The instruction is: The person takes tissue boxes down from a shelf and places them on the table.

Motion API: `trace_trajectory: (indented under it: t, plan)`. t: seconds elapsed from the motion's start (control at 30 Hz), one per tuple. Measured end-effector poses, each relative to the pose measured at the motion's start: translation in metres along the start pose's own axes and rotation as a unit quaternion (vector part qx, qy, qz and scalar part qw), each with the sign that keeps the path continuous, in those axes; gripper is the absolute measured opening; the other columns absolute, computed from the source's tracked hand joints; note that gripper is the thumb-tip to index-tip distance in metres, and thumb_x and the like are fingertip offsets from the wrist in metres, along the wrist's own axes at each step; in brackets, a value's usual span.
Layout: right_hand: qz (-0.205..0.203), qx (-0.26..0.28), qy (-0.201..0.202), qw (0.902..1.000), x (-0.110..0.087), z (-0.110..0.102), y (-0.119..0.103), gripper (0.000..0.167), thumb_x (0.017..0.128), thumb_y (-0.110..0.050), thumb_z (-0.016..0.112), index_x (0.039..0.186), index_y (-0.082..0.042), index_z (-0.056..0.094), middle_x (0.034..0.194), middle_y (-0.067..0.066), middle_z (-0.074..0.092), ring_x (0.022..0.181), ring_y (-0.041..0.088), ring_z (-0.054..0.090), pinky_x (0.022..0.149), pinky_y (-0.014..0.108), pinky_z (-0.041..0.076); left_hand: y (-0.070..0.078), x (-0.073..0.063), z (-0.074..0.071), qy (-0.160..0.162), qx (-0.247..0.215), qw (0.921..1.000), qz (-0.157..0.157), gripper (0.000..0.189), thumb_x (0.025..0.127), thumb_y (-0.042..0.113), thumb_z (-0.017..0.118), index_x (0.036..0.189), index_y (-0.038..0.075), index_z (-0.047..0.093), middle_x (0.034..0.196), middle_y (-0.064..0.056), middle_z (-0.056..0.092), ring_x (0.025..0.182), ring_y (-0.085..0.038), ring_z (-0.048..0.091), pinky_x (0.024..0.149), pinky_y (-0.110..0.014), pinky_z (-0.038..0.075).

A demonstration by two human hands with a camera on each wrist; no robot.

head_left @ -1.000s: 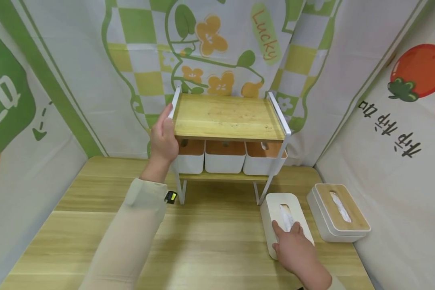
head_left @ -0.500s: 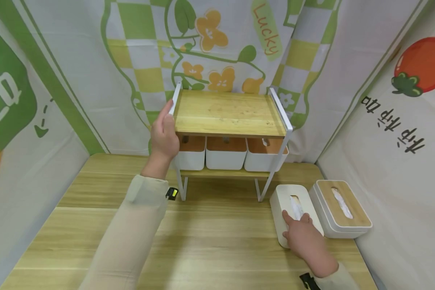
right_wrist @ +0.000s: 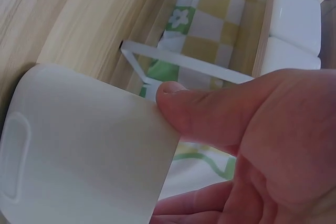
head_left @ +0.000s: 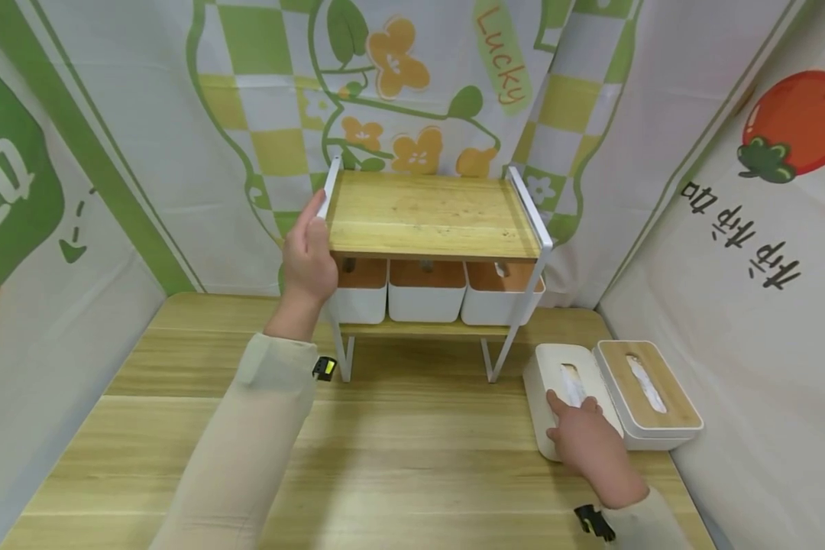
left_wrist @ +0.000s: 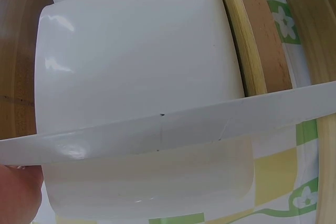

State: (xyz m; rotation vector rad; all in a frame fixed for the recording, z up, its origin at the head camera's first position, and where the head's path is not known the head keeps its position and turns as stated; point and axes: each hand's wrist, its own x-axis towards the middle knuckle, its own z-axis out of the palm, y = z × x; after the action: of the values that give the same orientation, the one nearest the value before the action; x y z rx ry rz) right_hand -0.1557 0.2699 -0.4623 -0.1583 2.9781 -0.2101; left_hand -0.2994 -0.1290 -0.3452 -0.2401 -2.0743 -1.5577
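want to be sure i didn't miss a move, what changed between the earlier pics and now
The right hand slid the white box rightward and slightly away from the person, narrowing the gap to the wood-topped box. Nothing was newly grasped or let go. The left hand stayed at the shelf, whose three bins stayed put.
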Motion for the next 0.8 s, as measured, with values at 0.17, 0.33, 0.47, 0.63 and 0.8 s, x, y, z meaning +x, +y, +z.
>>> trace_trajectory:
  t: [0.17,0.33,0.47,0.63,0.8]
  plan:
    - [0.0,-0.002,0.005,1.0,0.002,-0.001,0.005,0.057,0.092,-0.014,0.07,0.143,0.003,0.051,0.099,0.044,0.049,0.103,0.061,0.05,0.05,0.04,0.048,0.001,-0.001,-0.001,-0.003,0.006,1.0,0.001,0.061,0.101,0.04,0.022,0.155,0.016,0.038,0.141,-0.012,0.053,0.059,-0.019,0.035,0.046,-0.027,0.032]
    - [-0.004,-0.008,0.013,0.9999,0.002,-0.002,0.007,0.057,0.092,-0.014,0.07,0.143,0.002,0.051,0.101,0.047,0.049,0.107,0.066,0.046,0.049,0.04,0.048,0.001,-0.001,-0.001,0.0,0.008,1.0,0.003,0.061,0.101,0.041,0.022,0.155,0.015,0.038,0.134,-0.014,0.056,0.061,-0.013,0.039,0.045,-0.025,0.033]
    - [-0.007,-0.012,0.017,0.9998,0.003,-0.001,0.009,0.057,0.091,-0.014,0.07,0.143,0.002,0.051,0.099,0.046,0.051,0.107,0.065,0.047,0.049,0.04,0.048,0.0,-0.001,0.0,0.0,0.004,1.0,0.006,0.062,0.101,0.041,0.023,0.155,0.012,0.037,0.156,-0.002,0.038,0.077,-0.02,0.041,0.062,-0.032,0.037]
    - [-0.004,-0.017,0.02,0.9996,0.005,0.0,0.013,0.056,0.091,-0.014,0.069,0.142,0.002,0.052,0.094,0.042,0.054,0.106,0.063,0.047,0.053,0.044,0.051,0.002,-0.001,0.0,-0.003,-0.002,1.0,0.002,0.062,0.101,0.04,0.023,0.155,0.012,0.037,0.155,-0.003,0.039,0.071,-0.024,0.037,0.053,-0.034,0.034]
    - [0.004,-0.017,0.018,0.9997,0.005,0.003,0.017,0.056,0.093,-0.014,0.068,0.144,0.001,0.05,0.108,0.048,0.049,0.111,0.065,0.044,0.059,0.05,0.053,0.001,-0.001,0.0,-0.004,0.0,1.0,-0.006,0.061,0.101,0.04,0.023,0.155,0.016,0.038,0.153,-0.003,0.042,0.062,-0.018,0.036,0.043,-0.028,0.03]
